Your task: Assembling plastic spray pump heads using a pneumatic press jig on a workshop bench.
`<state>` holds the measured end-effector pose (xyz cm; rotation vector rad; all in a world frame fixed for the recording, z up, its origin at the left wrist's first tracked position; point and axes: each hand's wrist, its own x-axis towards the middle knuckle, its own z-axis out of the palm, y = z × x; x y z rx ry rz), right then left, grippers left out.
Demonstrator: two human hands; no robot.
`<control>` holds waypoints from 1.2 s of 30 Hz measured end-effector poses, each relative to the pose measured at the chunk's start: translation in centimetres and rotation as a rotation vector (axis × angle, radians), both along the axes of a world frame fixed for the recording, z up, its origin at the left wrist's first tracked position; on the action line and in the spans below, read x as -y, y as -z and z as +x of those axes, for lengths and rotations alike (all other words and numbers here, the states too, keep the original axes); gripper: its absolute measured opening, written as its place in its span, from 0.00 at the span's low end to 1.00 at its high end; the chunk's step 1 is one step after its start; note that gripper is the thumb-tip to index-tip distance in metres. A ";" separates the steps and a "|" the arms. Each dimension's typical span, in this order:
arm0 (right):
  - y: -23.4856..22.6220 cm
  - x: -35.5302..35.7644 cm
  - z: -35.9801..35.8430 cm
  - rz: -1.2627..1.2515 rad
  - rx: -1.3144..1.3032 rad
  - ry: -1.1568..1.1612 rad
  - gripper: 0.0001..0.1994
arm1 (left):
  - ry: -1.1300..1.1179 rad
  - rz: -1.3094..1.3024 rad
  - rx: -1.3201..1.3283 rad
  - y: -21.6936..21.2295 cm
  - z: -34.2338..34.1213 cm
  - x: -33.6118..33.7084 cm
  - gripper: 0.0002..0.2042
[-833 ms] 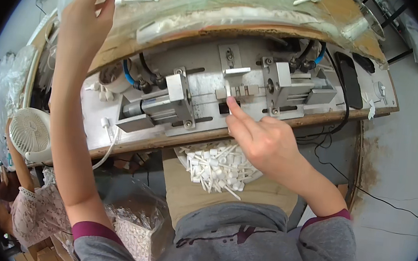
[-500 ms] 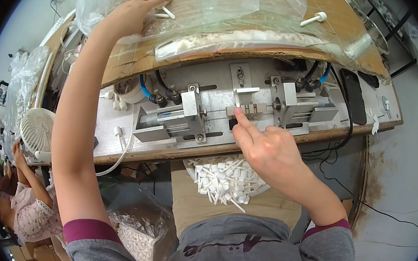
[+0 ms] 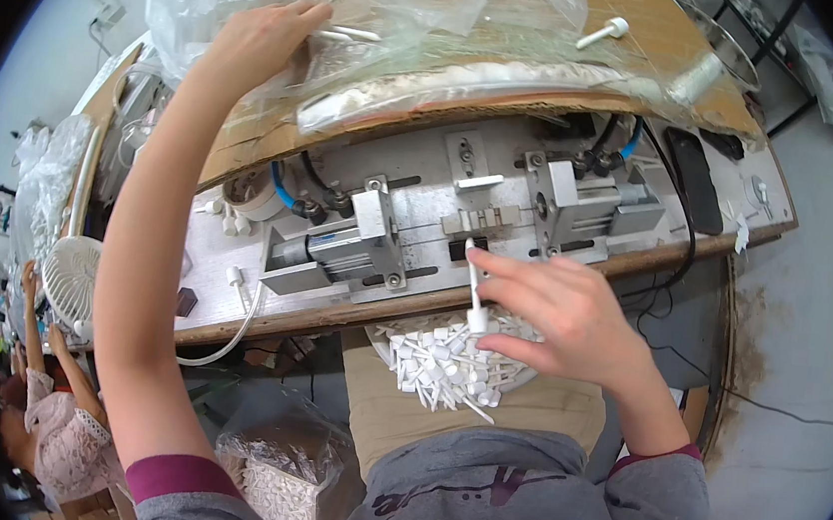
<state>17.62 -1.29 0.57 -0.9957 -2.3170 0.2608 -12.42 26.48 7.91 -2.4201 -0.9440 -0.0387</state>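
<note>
Up on the plastic-covered cardboard, my left hand has its fingers bent and close together. Slim white sticks stick out from beneath it; the thumb is hidden. My right hand hovers over the table's front edge with thumb and forefinger apart. Between their tips is a white capped stick, cap end down; whether the fingers grip it I cannot tell. Just beyond lies the notched metal holder of a bench fixture, between the left metal cylinder unit and the right one.
A heap of white capped sticks rests on my lap. A bag-lined box of white pieces stands below. More sticks lie on the cardboard. A black phone is at right, a small fan at left, with another person beyond.
My right hand has drawn back from the holder and its fingers have spread. The capped stick has come out of the holder toward me. My left fingers have bent inward over the sticks.
</note>
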 end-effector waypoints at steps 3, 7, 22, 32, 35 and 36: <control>0.2 -0.4 3.5 0.235 -0.169 0.216 0.13 | -0.011 0.038 -0.033 0.0 -0.6 0.5 0.11; 2.3 -2.3 11.9 0.274 -0.460 0.943 0.06 | -0.062 -0.032 -0.037 -1.0 -0.2 0.7 0.12; 7.4 -8.7 26.9 -0.255 0.030 1.319 0.54 | 0.003 0.063 0.130 -5.4 6.7 5.8 0.11; 7.9 -7.3 26.3 -0.248 0.049 1.295 0.55 | 0.069 -0.249 0.351 -0.4 12.8 6.1 0.15; 8.6 -5.4 25.4 0.007 -0.044 1.310 0.51 | 0.047 -0.282 0.348 -0.7 13.6 6.5 0.14; 8.4 -4.4 24.6 0.103 -0.034 1.301 0.43 | 0.084 -0.254 0.375 -0.8 13.5 6.4 0.15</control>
